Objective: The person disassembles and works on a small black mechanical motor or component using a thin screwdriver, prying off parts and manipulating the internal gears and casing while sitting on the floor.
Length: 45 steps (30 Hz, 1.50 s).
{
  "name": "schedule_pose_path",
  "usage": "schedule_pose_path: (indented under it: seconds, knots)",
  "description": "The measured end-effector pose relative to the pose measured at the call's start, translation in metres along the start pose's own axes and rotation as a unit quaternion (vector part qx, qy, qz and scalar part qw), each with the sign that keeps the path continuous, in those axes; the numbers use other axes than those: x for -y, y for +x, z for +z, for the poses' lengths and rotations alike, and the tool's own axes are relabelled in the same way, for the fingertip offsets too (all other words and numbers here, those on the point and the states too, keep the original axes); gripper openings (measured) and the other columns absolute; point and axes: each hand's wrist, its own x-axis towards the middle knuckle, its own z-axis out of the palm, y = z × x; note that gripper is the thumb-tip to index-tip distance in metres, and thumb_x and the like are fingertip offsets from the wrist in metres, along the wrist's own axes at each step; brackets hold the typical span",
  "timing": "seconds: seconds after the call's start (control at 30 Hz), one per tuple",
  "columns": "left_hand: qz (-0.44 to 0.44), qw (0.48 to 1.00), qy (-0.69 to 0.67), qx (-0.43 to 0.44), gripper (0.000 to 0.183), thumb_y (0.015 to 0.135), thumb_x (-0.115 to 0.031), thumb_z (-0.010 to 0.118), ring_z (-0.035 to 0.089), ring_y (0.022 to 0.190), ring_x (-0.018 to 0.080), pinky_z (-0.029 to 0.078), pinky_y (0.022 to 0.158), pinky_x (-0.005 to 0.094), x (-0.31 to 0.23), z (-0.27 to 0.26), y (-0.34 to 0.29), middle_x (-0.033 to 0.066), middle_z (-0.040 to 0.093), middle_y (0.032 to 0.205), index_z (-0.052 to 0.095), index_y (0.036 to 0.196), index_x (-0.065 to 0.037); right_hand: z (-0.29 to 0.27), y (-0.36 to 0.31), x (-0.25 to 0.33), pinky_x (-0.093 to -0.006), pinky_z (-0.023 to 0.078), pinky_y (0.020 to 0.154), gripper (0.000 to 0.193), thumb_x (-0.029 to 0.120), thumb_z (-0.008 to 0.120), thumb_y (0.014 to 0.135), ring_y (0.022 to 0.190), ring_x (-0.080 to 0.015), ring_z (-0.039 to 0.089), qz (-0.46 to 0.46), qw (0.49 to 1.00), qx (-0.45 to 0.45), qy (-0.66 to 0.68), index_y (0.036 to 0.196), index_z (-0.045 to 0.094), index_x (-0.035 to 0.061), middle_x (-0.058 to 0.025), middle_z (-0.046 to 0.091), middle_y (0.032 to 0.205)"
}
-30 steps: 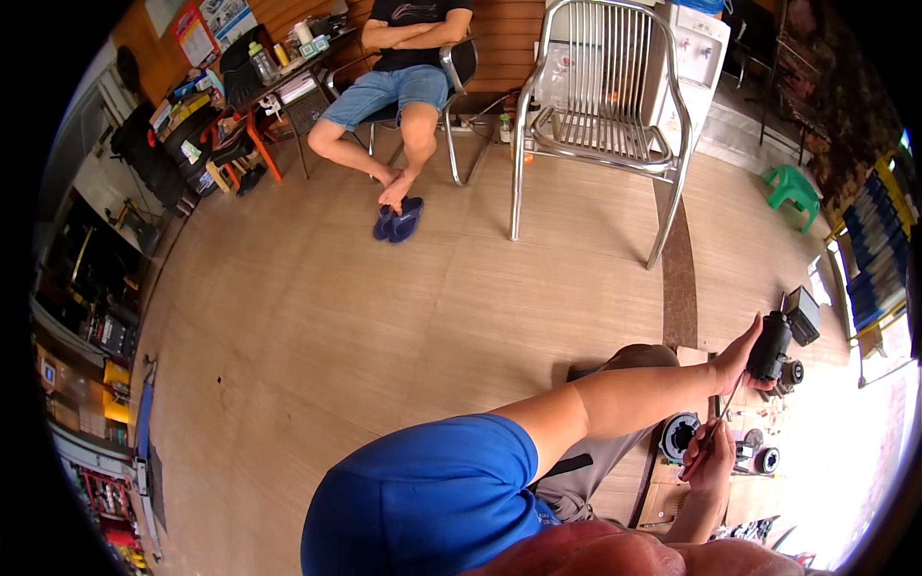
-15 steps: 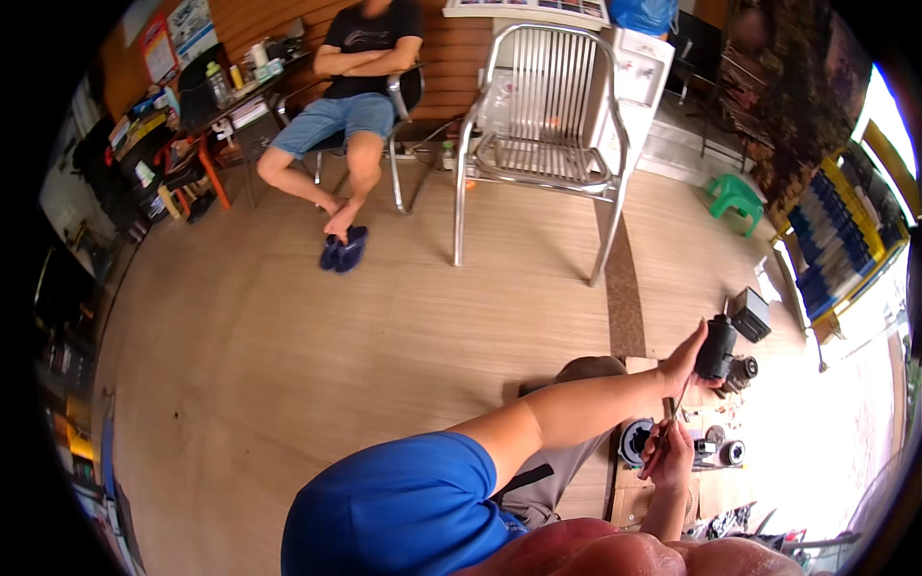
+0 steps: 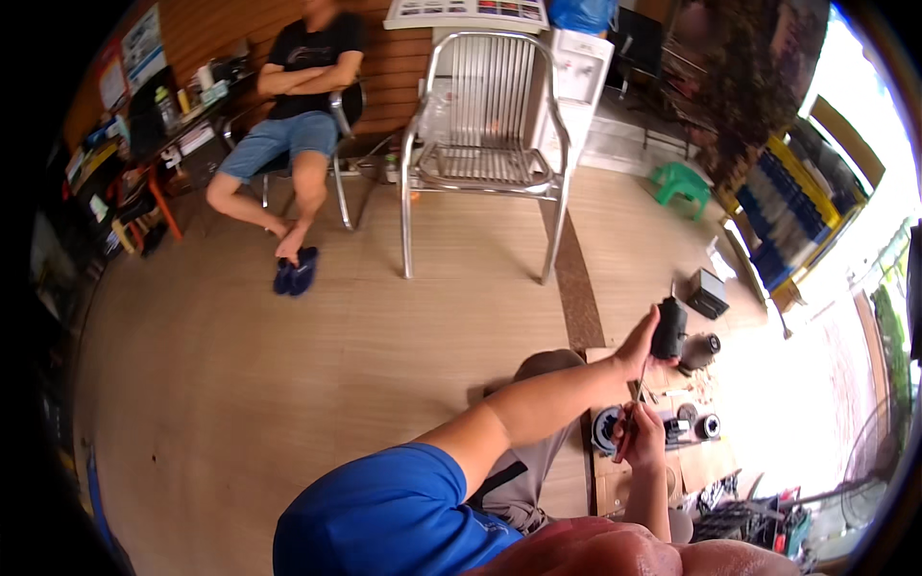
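My left hand [image 3: 634, 353] is closed around a black cylindrical part [image 3: 669, 331] with a thin shaft sticking up from its top. Below it, my right hand [image 3: 646, 437] grips a slim screwdriver-like tool [image 3: 626, 434] with a reddish handle. Its thin metal shank points up toward the underside of the black part; whether the tip touches is too small to tell. Around my hands, on a cardboard sheet [image 3: 706, 465], lie a dark ring-shaped part [image 3: 606, 429], a round black part [image 3: 709, 426] and several small pieces. A dark motor-like part [image 3: 702, 353] sits just beyond the left hand.
A black box [image 3: 708, 293] stands on the floor past the cardboard. Farther off are a metal armchair [image 3: 485, 163], a green stool [image 3: 680, 190] and a seated person [image 3: 312, 91] with folded arms. A blue-yellow rack [image 3: 792, 211] stands at the right.
The whole scene has shifted left in the picture as my head turned. Both hands keep their holds on the black part and the tool, in nearly the same pose.
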Motion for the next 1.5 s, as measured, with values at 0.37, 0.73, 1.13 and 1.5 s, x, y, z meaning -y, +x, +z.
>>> schedule_pose_path:
  seconds: [0.37,0.73,1.13,1.5]
  knots:
    - [-0.005,0.996,0.037,-0.08,0.067,0.088,-0.074,0.042,0.06,0.085,0.01,0.058,0.069,0.0381,0.011,0.028,-0.001,-0.0026,0.062,0.106,0.052,0.128,-0.021,-0.012,-0.01,0.001,-0.0292,0.049,0.047,0.02,0.022,0.049,0.1,0.057,-0.0167,0.057,-0.018,1.0,-0.005,0.012,0.098,0.055,0.0035,-0.0076,0.06,0.081]
    - [0.005,0.997,0.031,-0.076,0.064,0.087,-0.074,0.043,0.062,0.089,0.0142,0.057,0.069,0.0416,0.02,0.014,0.017,-0.0027,0.063,0.103,0.056,0.123,-0.022,-0.014,-0.005,0.008,-0.0278,0.047,0.047,0.023,0.024,0.051,0.1,0.058,-0.0159,0.056,-0.023,1.0,-0.006,-0.007,0.094,0.056,0.0021,-0.0071,0.059,0.079]
    - [-0.003,0.996,0.044,-0.084,0.069,0.086,-0.077,0.04,0.058,0.082,0.0067,0.058,0.064,0.0331,0.015,0.03,0.0,-0.0049,0.061,0.103,0.053,0.128,-0.024,-0.022,-0.006,0.003,-0.0309,0.051,0.05,0.019,0.018,0.052,0.099,0.059,-0.0173,0.058,-0.029,0.999,-0.024,-0.012,0.095,0.058,0.0006,-0.0084,0.06,0.08]
    - [0.02,0.991,0.059,-0.117,0.066,0.089,-0.073,0.041,0.064,0.076,0.0131,0.057,0.063,0.034,0.013,0.027,0.0,0.0021,0.064,0.092,0.054,0.119,-0.016,-0.022,0.0,0.0,-0.0318,0.054,0.053,0.018,0.016,0.056,0.097,0.059,-0.0185,0.06,-0.03,0.999,-0.014,-0.02,0.088,0.058,0.0004,-0.0091,0.061,0.076]
